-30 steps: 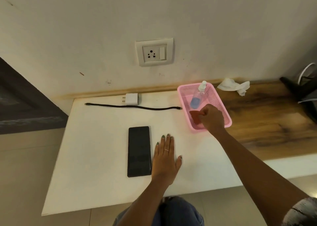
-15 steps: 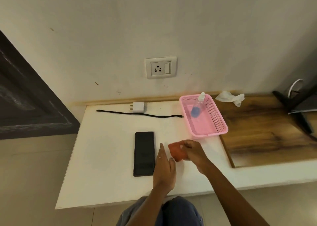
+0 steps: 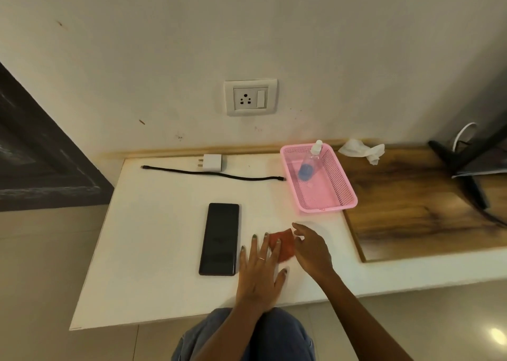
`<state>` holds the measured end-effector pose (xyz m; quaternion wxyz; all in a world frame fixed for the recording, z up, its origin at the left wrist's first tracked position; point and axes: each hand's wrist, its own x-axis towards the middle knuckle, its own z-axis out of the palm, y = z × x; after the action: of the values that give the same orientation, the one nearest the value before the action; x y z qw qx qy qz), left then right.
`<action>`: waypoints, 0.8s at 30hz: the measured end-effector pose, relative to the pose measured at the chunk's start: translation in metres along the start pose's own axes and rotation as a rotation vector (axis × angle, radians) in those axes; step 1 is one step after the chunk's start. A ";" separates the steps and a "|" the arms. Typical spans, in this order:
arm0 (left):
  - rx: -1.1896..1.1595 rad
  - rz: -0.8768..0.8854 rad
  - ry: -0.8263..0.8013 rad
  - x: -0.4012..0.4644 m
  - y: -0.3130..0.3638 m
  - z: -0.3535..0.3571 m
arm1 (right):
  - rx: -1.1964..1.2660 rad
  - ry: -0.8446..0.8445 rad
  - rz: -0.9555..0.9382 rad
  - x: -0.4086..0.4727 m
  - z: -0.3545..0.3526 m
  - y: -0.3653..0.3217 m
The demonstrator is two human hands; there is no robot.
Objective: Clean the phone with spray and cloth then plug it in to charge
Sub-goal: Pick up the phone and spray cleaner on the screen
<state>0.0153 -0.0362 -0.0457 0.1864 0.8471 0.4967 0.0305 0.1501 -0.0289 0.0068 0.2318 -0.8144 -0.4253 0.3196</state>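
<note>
The red cloth (image 3: 282, 245) is partly covered by the left hand (image 3: 260, 274) fingers and by the right hand (image 3: 311, 251), so the right hand's grip on it cannot be told. The dark stand (image 3: 466, 157) at far right is cut off by the edge. The spray bottle (image 3: 310, 162) label is too small to read
</note>
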 end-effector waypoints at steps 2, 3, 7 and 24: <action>0.011 -0.003 -0.002 0.001 0.000 0.002 | -0.101 0.150 -0.044 0.002 -0.005 -0.001; 0.009 -0.005 -0.012 0.001 0.001 0.000 | -0.113 0.241 -0.089 0.003 -0.008 -0.003; 0.036 -0.003 -0.031 0.005 0.003 0.002 | -0.059 0.513 -0.292 0.019 -0.026 -0.017; 0.043 0.036 0.046 0.004 0.014 -0.003 | -0.175 0.311 -0.353 0.145 -0.066 -0.058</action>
<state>0.0281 -0.0377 -0.0385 0.1561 0.8588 0.4860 0.0425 0.2287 0.1172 0.0433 0.2752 -0.7839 -0.5463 0.1066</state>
